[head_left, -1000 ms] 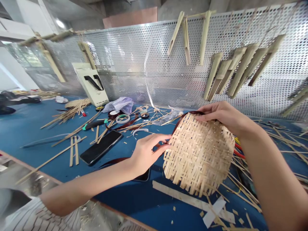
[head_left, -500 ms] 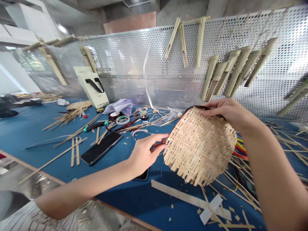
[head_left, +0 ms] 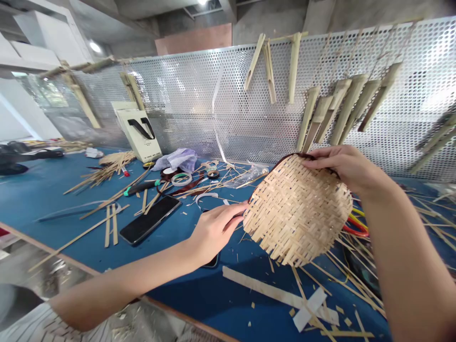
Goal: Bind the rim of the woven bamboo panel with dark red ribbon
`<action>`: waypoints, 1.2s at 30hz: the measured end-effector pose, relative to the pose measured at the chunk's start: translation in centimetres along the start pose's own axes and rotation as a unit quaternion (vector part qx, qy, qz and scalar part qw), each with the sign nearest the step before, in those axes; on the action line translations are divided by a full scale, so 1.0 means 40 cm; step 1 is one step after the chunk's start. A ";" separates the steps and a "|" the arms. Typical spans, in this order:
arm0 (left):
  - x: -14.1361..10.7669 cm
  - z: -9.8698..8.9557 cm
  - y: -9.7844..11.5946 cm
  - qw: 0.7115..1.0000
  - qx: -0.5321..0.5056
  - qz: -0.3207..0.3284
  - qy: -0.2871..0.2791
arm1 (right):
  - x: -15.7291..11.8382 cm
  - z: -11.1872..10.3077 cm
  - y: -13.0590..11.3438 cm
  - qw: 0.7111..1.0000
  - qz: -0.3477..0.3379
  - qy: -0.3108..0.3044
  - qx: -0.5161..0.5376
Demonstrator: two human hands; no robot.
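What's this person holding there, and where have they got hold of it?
A woven bamboo basket. The right hand grips its upper rim, while the left hand holds its left edge with the fingertips.

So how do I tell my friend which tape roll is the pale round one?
Find the silver holey metal screen, then the blue table below it. Just past the top of the black phone lies a pale tape roll with a greenish edge, between a dark-red roll and a small black roll.
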State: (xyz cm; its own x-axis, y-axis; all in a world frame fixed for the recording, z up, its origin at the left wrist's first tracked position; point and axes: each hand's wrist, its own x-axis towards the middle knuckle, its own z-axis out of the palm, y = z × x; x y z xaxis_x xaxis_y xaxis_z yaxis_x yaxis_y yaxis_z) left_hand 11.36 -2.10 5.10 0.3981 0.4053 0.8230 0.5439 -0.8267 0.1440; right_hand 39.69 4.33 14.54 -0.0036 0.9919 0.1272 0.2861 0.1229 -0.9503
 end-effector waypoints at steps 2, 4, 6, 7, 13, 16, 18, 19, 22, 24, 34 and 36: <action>-0.008 0.000 -0.004 1.000 0.000 0.009 0.001 | 0.001 -0.006 0.003 1.000 0.005 0.010 0.009; -0.019 -0.002 -0.010 1.000 0.003 0.017 -0.003 | 0.002 -0.013 0.007 1.000 0.009 0.024 0.018; -0.030 -0.005 -0.014 1.000 0.010 0.029 -0.005 | 0.004 -0.020 0.011 0.999 0.013 0.031 0.027; -0.034 -0.008 -0.016 0.999 0.015 0.035 -0.005 | 0.004 -0.023 0.012 0.999 0.014 0.034 0.031; -0.051 -0.021 -0.016 0.997 0.021 0.067 -0.014 | 0.008 -0.023 0.016 0.998 0.018 0.037 0.040; -0.057 -0.019 -0.013 0.996 0.013 0.088 -0.028 | 0.009 -0.018 0.016 0.998 0.019 0.036 0.041; -0.062 -0.016 -0.012 0.994 0.002 0.096 -0.044 | 0.010 -0.017 0.016 0.998 0.018 0.034 0.040; -0.065 -0.014 -0.012 0.994 -0.007 0.094 -0.053 | 0.010 -0.016 0.016 0.999 0.018 0.032 0.039; -0.077 -0.008 -0.016 0.993 -0.054 0.058 -0.082 | 0.010 -0.018 0.018 0.999 0.016 0.023 0.030; -0.088 -0.005 -0.021 0.991 -0.090 0.023 -0.096 | 0.009 -0.020 0.021 1.000 0.007 0.012 0.021; -0.105 -0.004 -0.029 0.992 -0.105 0.009 -0.073 | 0.012 -0.022 0.030 1.000 -0.017 -0.010 -0.007; -0.101 -0.002 -0.031 0.993 -0.101 -0.001 -0.060 | 0.011 -0.020 0.028 1.000 -0.003 0.004 0.016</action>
State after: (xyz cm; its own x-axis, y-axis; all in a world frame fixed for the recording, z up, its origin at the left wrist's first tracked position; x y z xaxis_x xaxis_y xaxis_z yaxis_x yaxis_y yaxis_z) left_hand 9.01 -2.75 1.64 0.4891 0.4404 0.7529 0.3910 -0.8823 0.2621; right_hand 40.77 4.87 13.76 0.0033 0.9909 0.1344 0.2561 0.1291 -0.9580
